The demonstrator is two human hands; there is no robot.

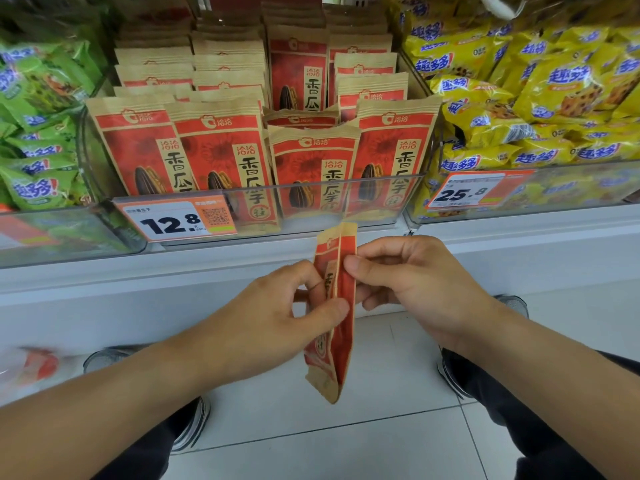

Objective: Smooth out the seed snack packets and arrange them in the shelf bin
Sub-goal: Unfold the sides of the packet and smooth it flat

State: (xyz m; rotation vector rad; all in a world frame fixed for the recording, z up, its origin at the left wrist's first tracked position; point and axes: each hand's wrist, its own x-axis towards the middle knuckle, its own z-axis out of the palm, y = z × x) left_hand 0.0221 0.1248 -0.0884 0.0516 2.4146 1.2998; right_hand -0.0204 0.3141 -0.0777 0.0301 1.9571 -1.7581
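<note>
Four front rows of red-and-kraft seed packets stand upright in the clear shelf bin [242,194], with the third row from the left sitting lower and slightly crumpled. Green snack bags [38,133] fill the bin to its left, yellow ones [540,98] the bin to its right.

Below the bin's front wall, out over the floor, one seed packet [337,306] hangs edge-on between both hands, folded along its length. Its paper skin looks stiff enough to crease yet soft over loose seeds, and it seems light; the flat sealed ends look like the surest places to take hold, with the belly free for flattening.

On one side the left hand [277,317] pinches the packet's mid edge, thumb against curled fingers. Opposite it, the right hand [412,282] pinches the upper edge with thumb and forefinger.
</note>
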